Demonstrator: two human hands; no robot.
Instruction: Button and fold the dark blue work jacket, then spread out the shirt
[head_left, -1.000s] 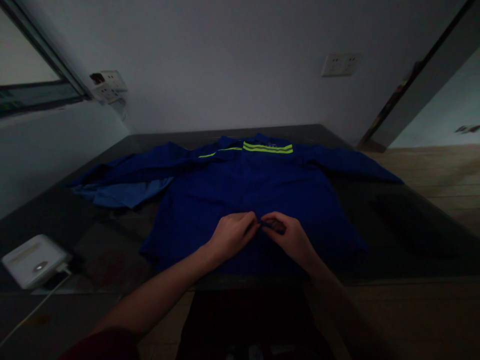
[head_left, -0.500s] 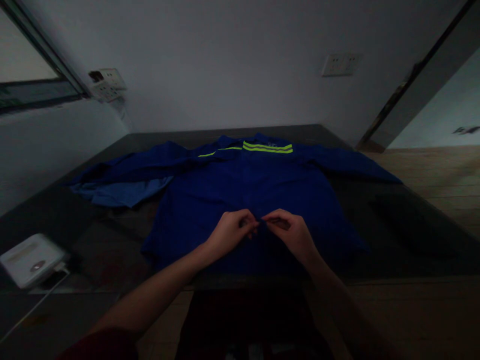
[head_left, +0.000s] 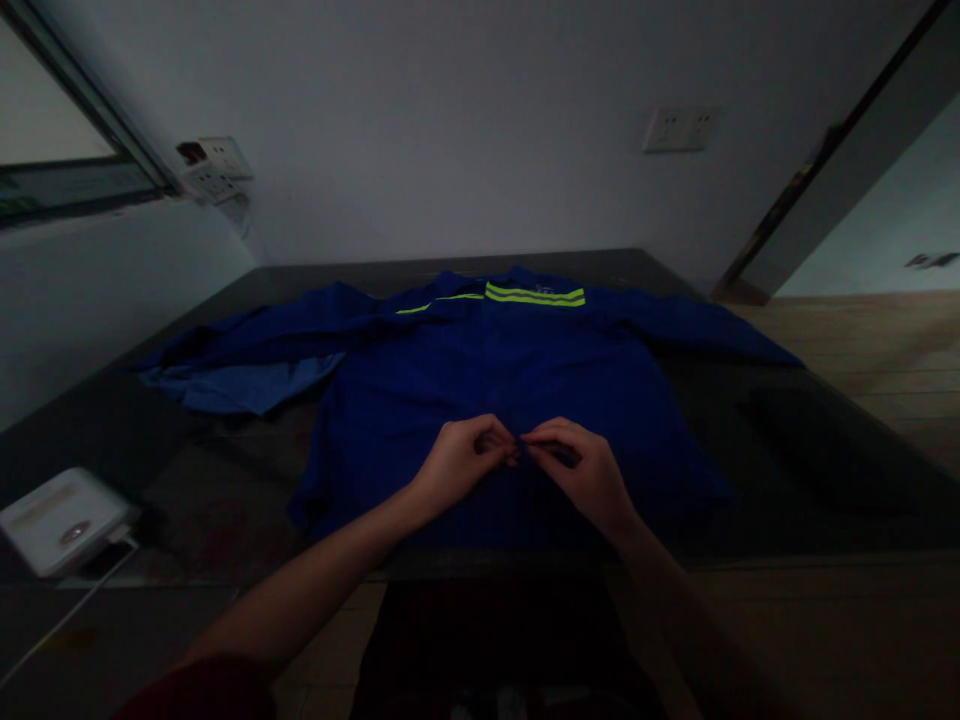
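A blue jacket (head_left: pixel 480 380) with yellow-green stripes near its collar lies spread flat on a dark table (head_left: pixel 787 440), sleeves out to both sides. My left hand (head_left: pixel 459 462) and my right hand (head_left: pixel 581 468) meet at the middle of the jacket's front, near its lower part. Both hands are closed in a pinch on the fabric along the front opening, fingertips almost touching. What exactly sits between the fingertips is too dark to make out.
A white box-shaped device (head_left: pixel 64 520) with a cable lies at the table's left near corner. Wall sockets (head_left: pixel 214 165) hang on the left wall and another socket plate (head_left: pixel 679 128) on the back wall. Wooden floor shows at right.
Both hands have shifted slightly up the jacket's front, staying pinched together on the fabric. The jacket's lower left edge has drawn in a little.
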